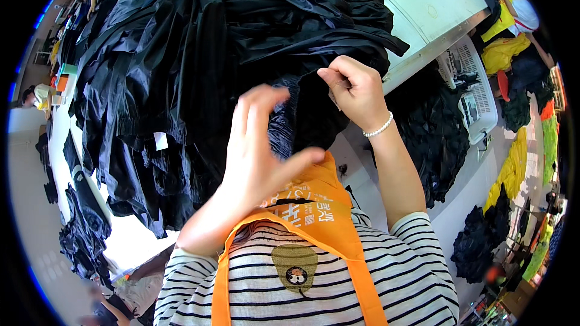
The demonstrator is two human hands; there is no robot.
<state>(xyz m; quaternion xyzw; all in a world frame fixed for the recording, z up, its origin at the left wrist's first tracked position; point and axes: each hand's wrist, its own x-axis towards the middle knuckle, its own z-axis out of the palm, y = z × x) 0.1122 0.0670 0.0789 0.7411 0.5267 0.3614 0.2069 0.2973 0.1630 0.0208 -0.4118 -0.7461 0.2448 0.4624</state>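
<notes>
A piece of black pleated fabric (299,115) hangs in front of me from a big heap of black garments (199,42) on a white table (423,6). My right hand (353,87), with a pearl bracelet on its wrist, pinches the top edge of that piece between thumb and fingers. Lower and nearer to me, my left hand (260,151) is lifted with its fingers spread and the thumb pointing right; it holds nothing and its fingertips are close to the fabric. I wear an orange apron over a striped shirt.
A white plastic basket (474,84) stands right of the table, with more black fabric (435,133) piled below it. Yellow and green garments (513,163) lie at the far right, where another person sits. A white label (160,140) hangs from the heap.
</notes>
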